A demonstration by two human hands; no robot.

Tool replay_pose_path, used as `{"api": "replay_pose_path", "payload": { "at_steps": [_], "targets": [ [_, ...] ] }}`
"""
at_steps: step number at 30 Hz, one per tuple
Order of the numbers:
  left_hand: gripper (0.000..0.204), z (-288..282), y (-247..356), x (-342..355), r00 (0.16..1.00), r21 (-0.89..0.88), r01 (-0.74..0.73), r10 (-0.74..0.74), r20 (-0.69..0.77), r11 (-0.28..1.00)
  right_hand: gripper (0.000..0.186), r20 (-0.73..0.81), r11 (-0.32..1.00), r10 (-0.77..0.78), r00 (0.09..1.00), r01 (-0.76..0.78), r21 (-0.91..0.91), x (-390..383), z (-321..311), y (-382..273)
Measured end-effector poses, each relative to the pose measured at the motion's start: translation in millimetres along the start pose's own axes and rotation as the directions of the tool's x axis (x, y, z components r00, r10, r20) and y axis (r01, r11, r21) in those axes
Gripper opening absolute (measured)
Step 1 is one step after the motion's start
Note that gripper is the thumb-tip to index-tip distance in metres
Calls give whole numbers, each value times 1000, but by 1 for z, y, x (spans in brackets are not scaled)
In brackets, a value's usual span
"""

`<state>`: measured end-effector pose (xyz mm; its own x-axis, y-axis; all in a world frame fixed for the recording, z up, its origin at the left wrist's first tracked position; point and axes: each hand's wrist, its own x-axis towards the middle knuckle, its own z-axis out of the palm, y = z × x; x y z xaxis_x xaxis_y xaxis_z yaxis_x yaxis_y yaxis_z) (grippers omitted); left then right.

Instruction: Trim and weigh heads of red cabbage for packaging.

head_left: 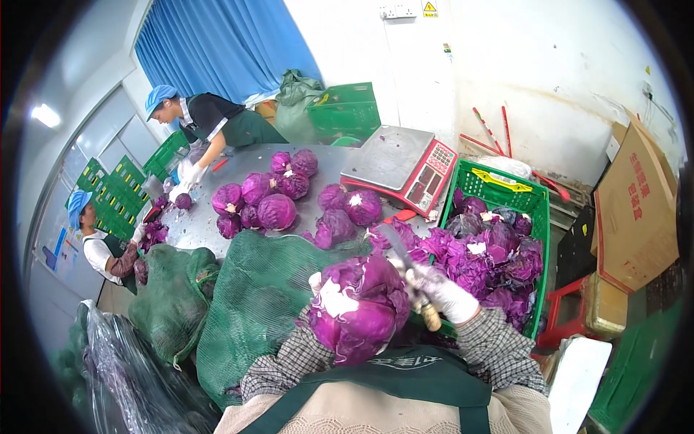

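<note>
A large red cabbage (376,300) with a pale cut stem end is held up close in front of me. My left hand (315,283), in a white glove, grips it from the far left side; most of that hand is hidden behind the head. My right hand (447,293), also gloved in white, is closed around a knife (431,317) with a wooden handle. Its blade points up and away, just right of the cabbage. Beyond, several whole red cabbages (277,212) sit on the metal table (189,226).
To the right, a green crate (541,239) is heaped with loose purple leaves (499,260). A red-and-grey scale (394,163) stands at the table's far side. Green mesh sacks (253,311) of cabbages lie to the left. Two co-workers (224,119) in blue caps work at the far left.
</note>
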<state>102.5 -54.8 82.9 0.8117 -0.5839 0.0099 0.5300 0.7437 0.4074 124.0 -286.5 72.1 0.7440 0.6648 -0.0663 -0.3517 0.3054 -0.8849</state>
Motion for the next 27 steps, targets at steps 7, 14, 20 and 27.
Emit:
{"api": "replay_pose_path", "payload": {
  "at_steps": [7, 14, 20, 27],
  "targets": [
    [57, -32, 10, -25, 962, -96, -132, 151, 228, 987, 39, -112, 989, -109, 988, 118, 83, 2, 17, -5],
    [52, -17, -5, -21, 972, 70, -213, 218, -85, 975, 36, -445, 970, -134, 885, 208, 122, -38, 22, -34],
    [64, -41, 14, -36, 857, 217, -361, 414, -307, 907, 48, -613, 841, -302, 731, -99, -532, -72, -65, -67],
    [63, -23, -3, -6, 825, 210, -444, 489, -283, 871, 64, -206, 706, -501, 841, 260, -659, -15, 12, -2]
  ]
}}
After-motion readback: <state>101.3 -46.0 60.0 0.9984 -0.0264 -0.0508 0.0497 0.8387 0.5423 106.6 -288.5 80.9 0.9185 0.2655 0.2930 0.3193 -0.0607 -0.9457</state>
